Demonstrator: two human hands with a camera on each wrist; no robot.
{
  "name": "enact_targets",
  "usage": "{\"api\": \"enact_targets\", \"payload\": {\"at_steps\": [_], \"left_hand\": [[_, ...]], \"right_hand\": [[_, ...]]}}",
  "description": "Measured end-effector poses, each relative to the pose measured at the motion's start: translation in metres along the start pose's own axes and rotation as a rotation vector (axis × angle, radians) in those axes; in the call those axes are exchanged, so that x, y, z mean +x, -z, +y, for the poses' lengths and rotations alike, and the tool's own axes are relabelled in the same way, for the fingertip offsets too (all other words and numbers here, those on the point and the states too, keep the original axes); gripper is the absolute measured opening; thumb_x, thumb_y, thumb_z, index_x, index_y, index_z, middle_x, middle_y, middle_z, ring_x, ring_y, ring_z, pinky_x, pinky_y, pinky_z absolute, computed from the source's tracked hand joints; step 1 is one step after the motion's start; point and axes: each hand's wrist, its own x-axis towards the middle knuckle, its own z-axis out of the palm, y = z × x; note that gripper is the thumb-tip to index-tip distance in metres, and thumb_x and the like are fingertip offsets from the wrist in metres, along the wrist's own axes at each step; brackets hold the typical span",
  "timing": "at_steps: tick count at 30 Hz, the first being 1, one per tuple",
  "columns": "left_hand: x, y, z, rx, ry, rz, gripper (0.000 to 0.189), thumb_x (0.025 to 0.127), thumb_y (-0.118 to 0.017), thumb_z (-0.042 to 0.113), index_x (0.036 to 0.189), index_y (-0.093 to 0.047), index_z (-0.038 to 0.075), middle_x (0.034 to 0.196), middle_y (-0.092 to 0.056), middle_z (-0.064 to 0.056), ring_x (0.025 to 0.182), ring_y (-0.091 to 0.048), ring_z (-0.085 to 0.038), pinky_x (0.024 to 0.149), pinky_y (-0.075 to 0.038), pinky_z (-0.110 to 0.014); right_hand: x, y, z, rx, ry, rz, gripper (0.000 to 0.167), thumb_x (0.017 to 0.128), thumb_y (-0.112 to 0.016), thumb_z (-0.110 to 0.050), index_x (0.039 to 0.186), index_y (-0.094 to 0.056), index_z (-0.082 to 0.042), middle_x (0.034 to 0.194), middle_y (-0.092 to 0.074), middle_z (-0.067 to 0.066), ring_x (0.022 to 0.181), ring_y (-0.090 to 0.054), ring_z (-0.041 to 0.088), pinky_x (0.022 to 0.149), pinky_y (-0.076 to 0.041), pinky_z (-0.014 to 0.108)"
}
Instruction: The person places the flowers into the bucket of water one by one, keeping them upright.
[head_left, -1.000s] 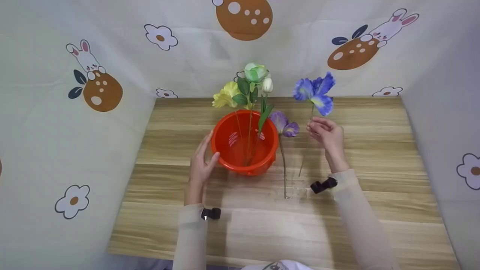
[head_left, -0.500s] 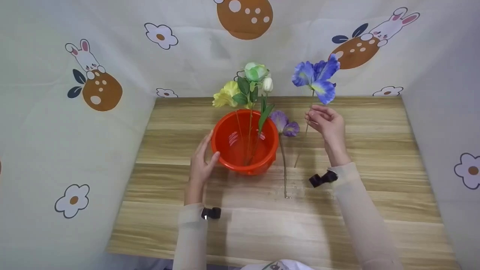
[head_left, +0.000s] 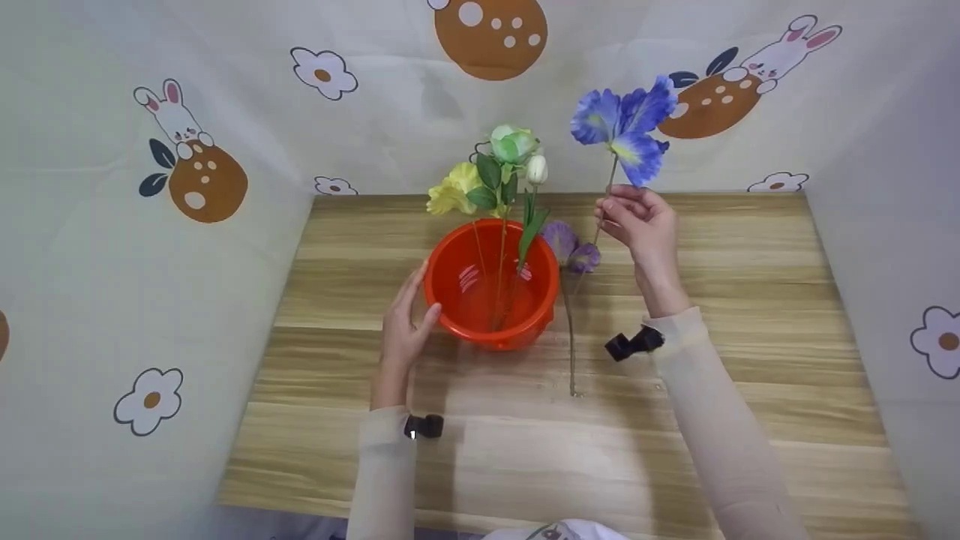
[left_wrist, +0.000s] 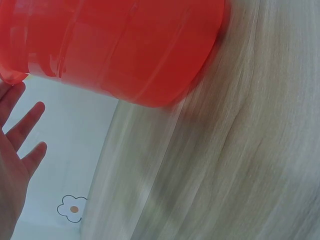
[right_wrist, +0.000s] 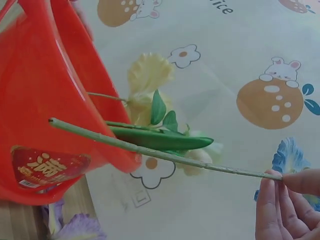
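Note:
A red plastic bucket (head_left: 491,335) stands on the table, holding a yellow flower (head_left: 454,189), a pale green flower (head_left: 513,142) and a white tulip (head_left: 536,169). My left hand (head_left: 405,322) rests against the left of its rim, fingers fairly straight and spread, as the left wrist view also shows. My right hand (head_left: 641,225) pinches the stem of a blue artificial iris (head_left: 626,124) between thumb and fingers, bloom up. In the right wrist view the iris stem (right_wrist: 150,152) slants across in front of the bucket, its lower end free.
A purple artificial flower (head_left: 571,251) lies on the wooden table (head_left: 720,405), just right of the bucket, its long stem pointing toward the front edge. Printed cloth (head_left: 390,112) with rabbits and flowers hangs behind and at both sides.
My right hand has lifted the blue iris upward and away, then moved it slightly left toward the bucket. The left hand and bucket have stayed in place.

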Motion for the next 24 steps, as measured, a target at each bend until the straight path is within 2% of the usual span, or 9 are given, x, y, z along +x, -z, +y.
{"api": "enact_targets", "payload": {"at_steps": [5, 9, 19, 24], "left_hand": [[0.000, 0.000, 0.001, 0.008, 0.002, 0.003, 0.064, 0.088, -0.065, 0.015, 0.150, -0.046, 0.011, 0.152, -0.050, -0.014, 0.142, -0.046, -0.031, 0.118, -0.035, -0.055], [-0.001, 0.000, 0.002, 0.023, 0.012, 0.001, 0.063, 0.090, -0.063, 0.020, 0.149, -0.046, 0.011, 0.152, -0.050, -0.010, 0.142, -0.045, -0.029, 0.119, -0.035, -0.053], [-0.001, 0.002, 0.002, 0.017, 0.027, -0.014, 0.062, 0.091, -0.062, 0.026, 0.150, -0.046, 0.012, 0.153, -0.049, -0.009, 0.142, -0.045, -0.027, 0.118, -0.037, -0.052], [0.000, 0.001, 0.001, 0.014, 0.017, -0.012, 0.062, 0.091, -0.062, 0.025, 0.150, -0.046, 0.012, 0.152, -0.050, -0.011, 0.143, -0.045, -0.028, 0.118, -0.037, -0.052]], "right_hand": [[0.000, -0.007, -0.001, -0.021, 0.016, -0.018, 0.014, 0.093, -0.063, 0.004, 0.105, -0.061, -0.002, 0.082, -0.076, -0.001, 0.074, -0.074, 0.010, 0.072, -0.062, 0.026], [0.001, -0.012, -0.002, -0.031, 0.020, -0.025, 0.014, 0.093, -0.063, 0.003, 0.106, -0.061, -0.002, 0.081, -0.076, -0.002, 0.074, -0.073, 0.010, 0.073, -0.062, 0.027], [0.002, -0.023, -0.003, 0.017, 0.015, -0.028, 0.014, 0.091, -0.064, 0.005, 0.103, -0.061, -0.002, 0.081, -0.075, 0.001, 0.074, -0.074, 0.014, 0.072, -0.062, 0.027], [0.002, -0.029, -0.002, 0.033, 0.039, -0.046, 0.015, 0.091, -0.064, 0.006, 0.103, -0.062, -0.002, 0.082, -0.074, 0.003, 0.073, -0.074, 0.014, 0.071, -0.062, 0.027]]}}
